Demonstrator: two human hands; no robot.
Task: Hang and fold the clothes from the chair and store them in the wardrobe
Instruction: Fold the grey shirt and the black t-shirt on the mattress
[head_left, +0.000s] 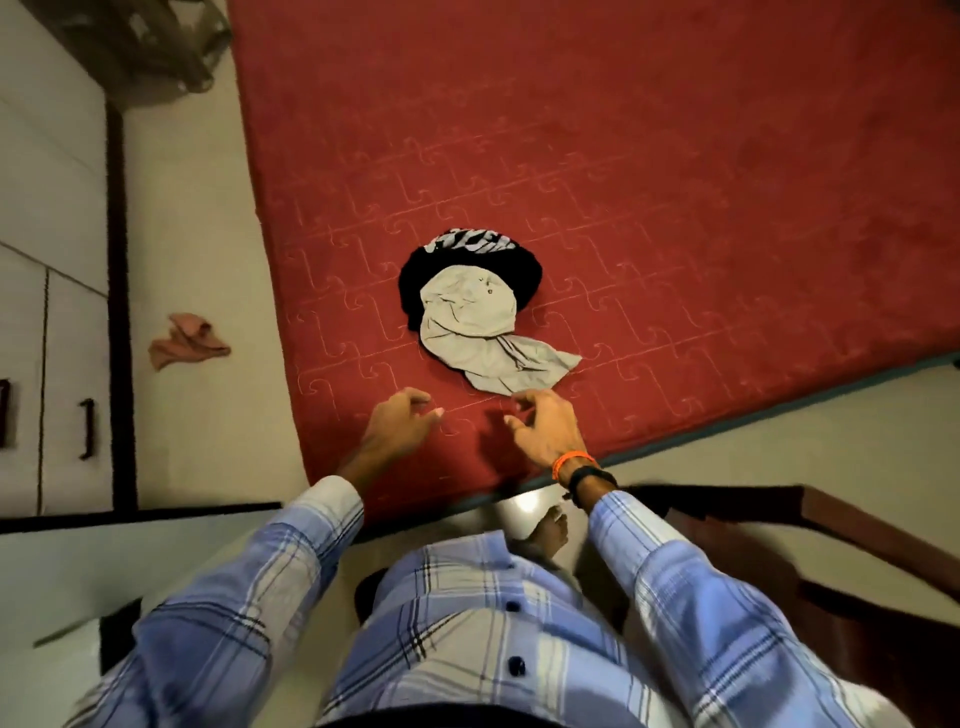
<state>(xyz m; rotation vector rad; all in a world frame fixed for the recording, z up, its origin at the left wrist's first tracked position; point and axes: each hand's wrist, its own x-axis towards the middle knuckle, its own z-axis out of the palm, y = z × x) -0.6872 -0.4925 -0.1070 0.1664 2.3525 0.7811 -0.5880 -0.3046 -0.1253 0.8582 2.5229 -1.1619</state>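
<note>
A crumpled grey garment (470, 325) lies on the red mattress (675, 156), not far in from the near edge and closer to the mattress's left edge than to its right. It rests partly on top of a black garment with white lettering (470, 254), which shows as a dark rim behind and to the left of it. The grey piece's long axis runs on a diagonal, from the bunched part over the black cloth out to a loose tail that points toward the near edge and to the right.

Both of the person's hands hover over the mattress just inside the near edge. The left hand (397, 423) has loosely curled fingers and holds nothing. The right hand (543, 426), with wristbands (579, 465) behind it, has its fingers spread and bent just beside the tail's tip; I cannot tell whether they touch it.

A pink cloth (187, 340) lies on the floor between the mattress and the wardrobe doors (62, 389).
</note>
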